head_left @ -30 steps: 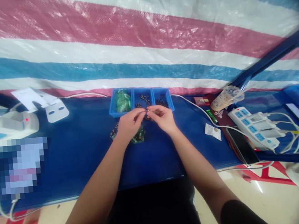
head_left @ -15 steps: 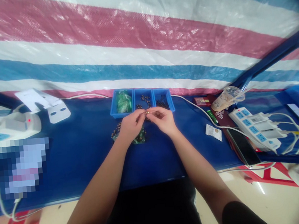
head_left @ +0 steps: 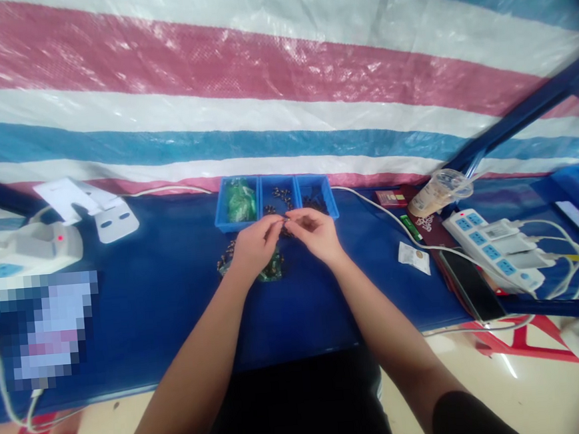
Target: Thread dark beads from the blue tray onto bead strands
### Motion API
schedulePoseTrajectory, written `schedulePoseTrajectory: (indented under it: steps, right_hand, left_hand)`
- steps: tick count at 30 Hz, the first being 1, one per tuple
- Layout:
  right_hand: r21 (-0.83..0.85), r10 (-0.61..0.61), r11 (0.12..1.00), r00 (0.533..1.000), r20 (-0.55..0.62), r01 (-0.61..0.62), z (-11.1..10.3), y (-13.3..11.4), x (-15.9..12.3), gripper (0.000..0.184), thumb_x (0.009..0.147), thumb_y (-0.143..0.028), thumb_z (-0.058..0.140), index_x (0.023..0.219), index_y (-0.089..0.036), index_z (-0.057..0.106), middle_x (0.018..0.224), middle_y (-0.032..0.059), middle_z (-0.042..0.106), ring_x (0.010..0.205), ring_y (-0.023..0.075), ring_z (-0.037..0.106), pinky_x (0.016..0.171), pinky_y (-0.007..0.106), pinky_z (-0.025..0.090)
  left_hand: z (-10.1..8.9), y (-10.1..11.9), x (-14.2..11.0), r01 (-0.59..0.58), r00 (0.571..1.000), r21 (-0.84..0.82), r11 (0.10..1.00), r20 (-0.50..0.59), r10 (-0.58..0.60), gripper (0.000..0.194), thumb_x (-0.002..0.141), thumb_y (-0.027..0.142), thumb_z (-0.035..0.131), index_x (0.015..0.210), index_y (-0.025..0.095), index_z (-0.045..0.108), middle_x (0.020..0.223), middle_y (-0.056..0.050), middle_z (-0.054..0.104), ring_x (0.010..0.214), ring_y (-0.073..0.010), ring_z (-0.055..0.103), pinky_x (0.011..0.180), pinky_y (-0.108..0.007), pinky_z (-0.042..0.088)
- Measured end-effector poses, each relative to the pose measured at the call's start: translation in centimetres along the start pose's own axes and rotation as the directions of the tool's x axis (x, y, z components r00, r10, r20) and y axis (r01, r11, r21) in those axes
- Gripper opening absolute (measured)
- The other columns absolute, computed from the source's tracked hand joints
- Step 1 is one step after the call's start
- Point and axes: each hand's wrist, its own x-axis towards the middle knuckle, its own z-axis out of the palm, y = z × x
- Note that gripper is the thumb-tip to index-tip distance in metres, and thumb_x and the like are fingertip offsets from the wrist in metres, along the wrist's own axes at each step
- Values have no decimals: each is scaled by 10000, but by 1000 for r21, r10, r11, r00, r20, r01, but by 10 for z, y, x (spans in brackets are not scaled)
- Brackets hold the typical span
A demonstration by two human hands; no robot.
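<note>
"Report the left hand."
"My left hand (head_left: 256,243) is at the centre of the frame, back upward, thumb and forefinger pinched together on a small part (head_left: 286,220)."

"And the right?"
"My right hand (head_left: 316,235) meets it from the other side, thumb and forefinger closed on the same piece, the remaining fingers curled. The fingertips of both hands all but touch."

"Identify the piece."
"It is tiny and half covered by my fingers; I cannot tell its shape, or whether it is one piece or two."

"Surroundings of the hands?"
"Just above them in the frame, three blue bins stand side by side. The left bin (head_left: 226,226) holds a green plastic bag (head_left: 241,202); the middle bin (head_left: 276,180), scattered brassy pieces (head_left: 282,195); the right bin (head_left: 315,180), darker pieces (head_left: 312,200). Beside and partly behind my left hand, more small pieces lie with green plastic (head_left: 268,274) on the blue tabletop (head_left: 176,299)."

"Right of frame?"
"A tilted clear cup (head_left: 435,193) with a pale brown drink, a white packet (head_left: 414,258), a dark phone (head_left: 473,286) and a white power strip (head_left: 490,248) with plugs in it."

"Upper part?"
"A striped sheet (head_left: 257,59) in red, white and blue."
</note>
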Motion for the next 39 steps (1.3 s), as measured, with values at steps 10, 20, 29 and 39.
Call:
schedulePoseTrajectory:
  steps: [10,20,29,39]
  right_hand:
    - [57,102,993,995,16,-103,0,7,3,362,734,-490,827,954,-213,752,782,17,738,681,144,682,606,289,554]
    - [15,48,999,999,11,-48,1,3,0,348,738,-459,830,982,-223,753,804,9,733,699,138,680,667,306,579]
    - [42,109,993,994,12,-109,-1,6,4,393,724,-519,826,962,-214,757,779,18,740,687,151,688,611,296,562]
    - [8,52,999,998,38,-52,-1,5,1,341,756,-470,819,989,-230,756,811,13,740,709,146,693,651,301,578]
  left_hand:
    - [0,2,1,-3,999,-15,1000,-44,3,264,992,374,573,1128,215,733,912,-32,772,817,-147,716,788,-243,542]
    - [-1,2,0,6,999,11,1000,-35,-6,273,1016,391,524,1081,216,724,973,-30,778,794,-146,713,738,-242,524]
    - [1,0,1,13,999,-23,1000,-51,-14,303,995,400,563,1161,212,732,968,-45,781,782,-142,713,770,-246,553]
    - [-1,2,1,4,998,-1,1000,-57,-4,260,998,385,564,1071,225,755,993,-28,783,841,-157,726,816,-261,552]
